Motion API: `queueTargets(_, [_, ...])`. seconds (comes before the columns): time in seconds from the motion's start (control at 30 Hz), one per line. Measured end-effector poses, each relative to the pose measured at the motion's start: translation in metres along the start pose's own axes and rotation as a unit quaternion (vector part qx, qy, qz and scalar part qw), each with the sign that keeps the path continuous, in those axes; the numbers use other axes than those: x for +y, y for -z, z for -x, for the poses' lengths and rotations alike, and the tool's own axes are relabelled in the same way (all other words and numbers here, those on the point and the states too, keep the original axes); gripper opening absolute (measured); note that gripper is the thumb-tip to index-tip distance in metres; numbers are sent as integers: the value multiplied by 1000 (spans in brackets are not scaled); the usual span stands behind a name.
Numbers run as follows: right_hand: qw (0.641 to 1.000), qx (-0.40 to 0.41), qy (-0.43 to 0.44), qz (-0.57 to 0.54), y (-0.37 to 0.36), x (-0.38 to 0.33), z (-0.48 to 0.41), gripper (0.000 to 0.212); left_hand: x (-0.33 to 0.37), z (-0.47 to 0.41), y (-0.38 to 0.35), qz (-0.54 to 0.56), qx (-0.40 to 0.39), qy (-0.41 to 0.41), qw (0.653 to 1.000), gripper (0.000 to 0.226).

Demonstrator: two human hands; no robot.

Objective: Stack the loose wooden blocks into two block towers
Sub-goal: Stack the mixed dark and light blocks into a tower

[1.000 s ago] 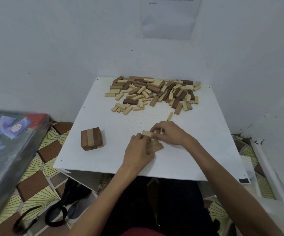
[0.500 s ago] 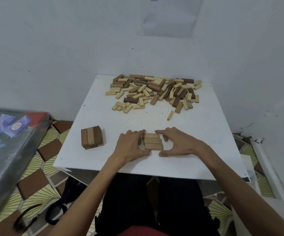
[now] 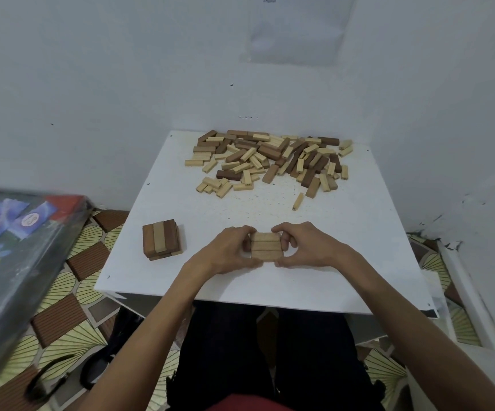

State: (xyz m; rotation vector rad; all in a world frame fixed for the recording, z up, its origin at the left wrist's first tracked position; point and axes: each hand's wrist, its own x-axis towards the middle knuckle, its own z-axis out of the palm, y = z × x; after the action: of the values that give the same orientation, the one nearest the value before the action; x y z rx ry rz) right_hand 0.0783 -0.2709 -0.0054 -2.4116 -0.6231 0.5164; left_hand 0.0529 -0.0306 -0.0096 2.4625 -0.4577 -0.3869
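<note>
Far left: a plastic-wrapped box stands on the patterned floor tiles, beside the white table. Near the table's left edge: a short block tower, its top layer three blocks side by side, brown, light, dark, with at least one more layer crosswise beneath. Centre, near the front edge: my left hand grips the left end of a three-block layer of light wood, the fingers curled over its far corner and the thumb at its near side. My right hand grips the right end the same way, so the layer is squeezed between both hands; whether blocks lie beneath it I cannot tell. Behind, along the table's far edge: the pile of loose wooden blocks, light and dark mixed. Just right of centre: a lone light block apart from the pile.
</note>
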Motion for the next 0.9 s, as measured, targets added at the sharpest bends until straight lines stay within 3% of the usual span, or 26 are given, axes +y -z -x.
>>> queueTargets(0.17, [1000, 1, 5, 4, 0, 0, 2, 68, -3, 0, 6, 18, -24, -13, 999, 64])
queueTargets(0.33, [1000, 9, 4, -8, 0, -2, 2, 65, -10, -1, 6, 42, 1, -4, 999, 66])
queueTargets(0.6, [1000, -7, -13, -25, 0, 3, 3, 76, -11, -4, 5, 53, 22, -1, 998, 59])
queueTargets(0.9, [1000, -1, -16, -5, -1, 0, 1, 66, -7, -9, 3, 41, -11, 18, 999, 63])
